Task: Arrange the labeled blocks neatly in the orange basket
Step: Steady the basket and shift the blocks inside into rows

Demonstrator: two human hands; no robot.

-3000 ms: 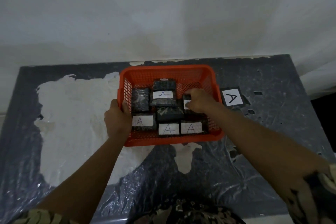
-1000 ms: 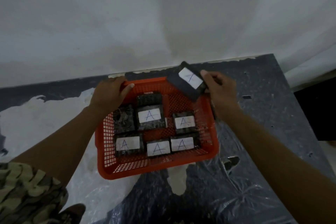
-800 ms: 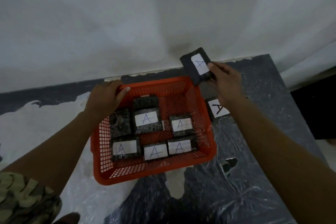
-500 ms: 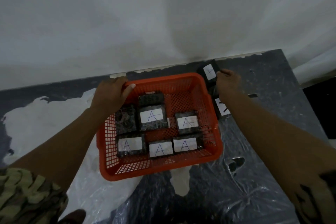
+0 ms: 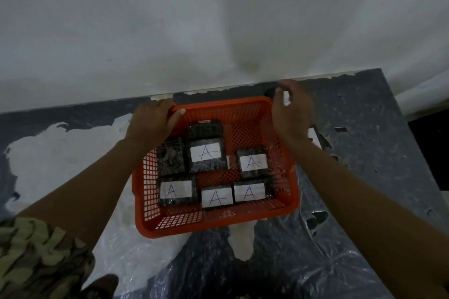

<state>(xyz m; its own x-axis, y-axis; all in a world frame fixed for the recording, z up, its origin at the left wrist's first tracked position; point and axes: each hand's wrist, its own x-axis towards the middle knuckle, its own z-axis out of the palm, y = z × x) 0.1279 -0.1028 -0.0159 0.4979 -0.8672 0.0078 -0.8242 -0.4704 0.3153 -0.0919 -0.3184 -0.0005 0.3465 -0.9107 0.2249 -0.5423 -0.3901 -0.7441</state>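
Now your hands sit at the orange basket's (image 5: pixel 213 223) far corners.
Your left hand (image 5: pixel 151 121) is clamped on its far-left rim; your right hand (image 5: pixel 291 114) closes on a labeled block (image 5: pixel 283 97) outside the far-right corner, near the surface's (image 5: pixel 379 153) far edge. Six other blocks (image 5: pixel 206 155) lie inside.

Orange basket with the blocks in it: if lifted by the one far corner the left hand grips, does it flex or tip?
Likely flexes some: the orange basket is thin open mesh. Likely tips toward the near edge, where three labeled blocks sit in a row. The left hand alone looks marginal.
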